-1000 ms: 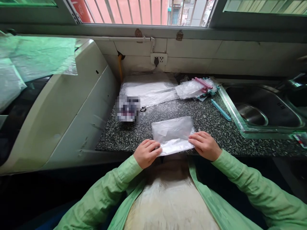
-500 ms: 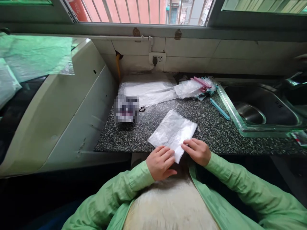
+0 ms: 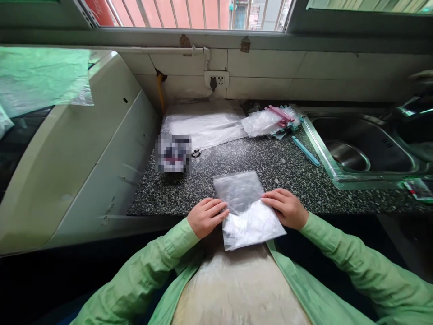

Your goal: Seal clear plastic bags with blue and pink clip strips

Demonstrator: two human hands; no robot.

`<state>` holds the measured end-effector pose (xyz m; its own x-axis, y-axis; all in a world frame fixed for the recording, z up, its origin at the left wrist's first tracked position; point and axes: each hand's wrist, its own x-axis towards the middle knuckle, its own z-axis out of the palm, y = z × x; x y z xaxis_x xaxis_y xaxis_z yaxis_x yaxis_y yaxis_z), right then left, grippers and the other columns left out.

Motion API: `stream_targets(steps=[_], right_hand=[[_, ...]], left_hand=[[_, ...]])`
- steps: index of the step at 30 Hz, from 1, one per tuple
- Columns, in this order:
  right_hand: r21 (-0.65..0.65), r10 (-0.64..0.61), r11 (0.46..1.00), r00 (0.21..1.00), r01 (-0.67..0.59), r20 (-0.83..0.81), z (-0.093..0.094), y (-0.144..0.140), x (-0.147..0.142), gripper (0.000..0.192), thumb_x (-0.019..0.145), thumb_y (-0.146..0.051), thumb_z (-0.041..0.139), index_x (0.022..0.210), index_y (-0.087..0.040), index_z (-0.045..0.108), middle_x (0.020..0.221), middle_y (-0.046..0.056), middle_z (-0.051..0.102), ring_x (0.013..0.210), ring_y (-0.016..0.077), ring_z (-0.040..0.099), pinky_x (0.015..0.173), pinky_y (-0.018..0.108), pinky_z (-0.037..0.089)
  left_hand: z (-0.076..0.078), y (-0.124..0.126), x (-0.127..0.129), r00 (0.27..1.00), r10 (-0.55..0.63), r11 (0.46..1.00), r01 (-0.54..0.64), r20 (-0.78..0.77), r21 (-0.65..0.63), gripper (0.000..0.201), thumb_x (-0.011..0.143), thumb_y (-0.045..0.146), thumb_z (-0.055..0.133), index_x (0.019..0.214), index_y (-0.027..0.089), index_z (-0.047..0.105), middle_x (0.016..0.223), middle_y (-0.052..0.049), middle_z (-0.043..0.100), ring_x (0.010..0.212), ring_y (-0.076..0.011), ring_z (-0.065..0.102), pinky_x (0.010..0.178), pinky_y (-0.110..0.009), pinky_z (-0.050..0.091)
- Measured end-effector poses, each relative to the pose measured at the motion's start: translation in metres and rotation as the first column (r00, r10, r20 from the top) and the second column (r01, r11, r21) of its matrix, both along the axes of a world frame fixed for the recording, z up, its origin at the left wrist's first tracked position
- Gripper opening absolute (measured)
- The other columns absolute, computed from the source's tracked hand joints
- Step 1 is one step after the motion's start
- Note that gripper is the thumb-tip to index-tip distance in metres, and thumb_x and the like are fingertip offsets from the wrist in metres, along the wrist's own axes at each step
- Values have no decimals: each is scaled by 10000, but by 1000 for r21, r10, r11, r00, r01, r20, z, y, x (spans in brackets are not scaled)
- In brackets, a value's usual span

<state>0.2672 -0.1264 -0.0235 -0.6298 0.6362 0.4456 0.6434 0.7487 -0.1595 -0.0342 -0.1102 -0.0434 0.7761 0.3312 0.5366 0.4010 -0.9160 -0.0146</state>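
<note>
Head cam: I see both hands low-centre of frame on a clear plastic bag (image 3: 248,210) that lies across the front edge of the speckled counter (image 3: 280,167), its near half hanging off twd the body. Left hand (image 3: 205,216) sits on the bag's left edge, fingers (image 3: 216,208) loosely curled and pressing on the film, not a full fist; I can't tell if the thumb is under it. Right hand (image 3: 287,207) on the bag's right edge, fingers flat and together, pinning it. Green sleeves on both arms. Upper centre, by the wall: a flat stack of clear bags (image 3: 203,126); just right of it a crumpled bag w/ pink and teal sealing clips (image 3: 279,116). One teal clip (image 3: 306,151) lies alone on the counter near the steel sink (image 3: 365,149) at right. A blurred-out small item (image 3: 173,153) sits centre-left. White appliance (image 3: 67,153) fills the left side, w/ green film (image 3: 40,76) draped at upper left.
</note>
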Motion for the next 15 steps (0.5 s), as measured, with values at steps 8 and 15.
stream_targets(steps=[8,15], right_hand=[[-168,-19,986,993,0,-115,2,14,3,175,806,-185,469,828,-196,643,832,48,641,787,155,539,715,322,417],[-289,-287,926,950,243,-123,4,18,-13,270,839,-254,444,600,-184,548,681,22,587,664,132,486,646,282,380]], left_hand=[[3,-6,6,994,107,986,-103,22,-133,278,797,247,460,1038,192,586,978,-82,635,915,-197,536,765,-343,393],[11,-9,26,869,452,836,-335,200,-434,267,811,267,471,596,175,598,649,-35,581,721,-156,493,655,-303,365]])
